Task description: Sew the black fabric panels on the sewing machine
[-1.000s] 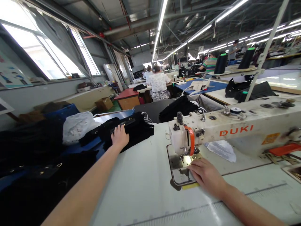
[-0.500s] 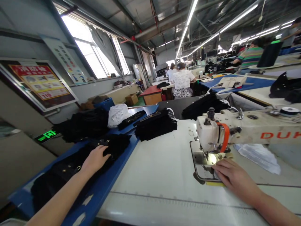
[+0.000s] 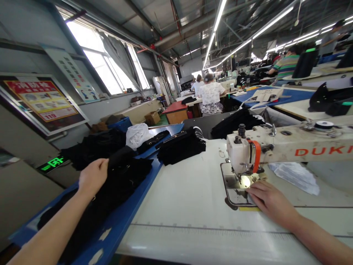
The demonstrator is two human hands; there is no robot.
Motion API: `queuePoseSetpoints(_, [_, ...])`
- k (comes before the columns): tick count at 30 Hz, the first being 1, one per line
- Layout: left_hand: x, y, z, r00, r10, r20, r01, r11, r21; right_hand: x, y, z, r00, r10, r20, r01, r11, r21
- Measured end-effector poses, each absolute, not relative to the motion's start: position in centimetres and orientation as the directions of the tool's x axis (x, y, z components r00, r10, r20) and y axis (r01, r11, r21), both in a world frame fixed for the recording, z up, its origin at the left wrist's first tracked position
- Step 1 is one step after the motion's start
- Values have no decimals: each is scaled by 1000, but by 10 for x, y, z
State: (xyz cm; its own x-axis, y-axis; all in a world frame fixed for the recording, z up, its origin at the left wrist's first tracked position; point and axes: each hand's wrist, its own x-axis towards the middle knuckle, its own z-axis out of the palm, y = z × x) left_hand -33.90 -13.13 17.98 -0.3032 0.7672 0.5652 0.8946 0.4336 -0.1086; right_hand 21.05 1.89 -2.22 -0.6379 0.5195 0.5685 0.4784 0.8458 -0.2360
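My left hand is closed on the edge of a black fabric piece, raised above a pile of black fabric pieces with gold-coloured metal rings on the blue side table. At the sewing machine, my right hand rests beside the lit needle plate. Its fingers are bent and pressed together near the presser foot; whatever is between the fingertips is hidden. A stack of black pieces lies on the white machine table, left of the machine head.
The blue side table runs along the left, with a white plastic bag and a dark heap behind. White translucent material lies under the machine arm. Further back, a person in a white patterned top sits at another table.
My left hand has moved left and up, lifting and folding back a black piece from the pile. My right hand stays by the needle plate; the view has shifted slightly.
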Motion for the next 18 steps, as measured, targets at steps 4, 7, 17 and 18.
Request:
queuePoseSetpoints(4, [-283,-116,180,-147,755,640,905,364,-222,210,20,-22,-647,532,545,485,840,-243])
queuePoseSetpoints(7, [-222,-96,128,108,860,498,956,47,-288,207,21,-18,-645,539,541,497,834,-239])
queuePoseSetpoints(17, [-51,-64,-13,470,763,443,863,-503,-49,243,14,-13,-551,593,587,632,756,-172])
queuePoseSetpoints(18, [-48,-60,-12,497,728,471,844,-531,-71,257,16,-13,-509,625,591,675,717,-177])
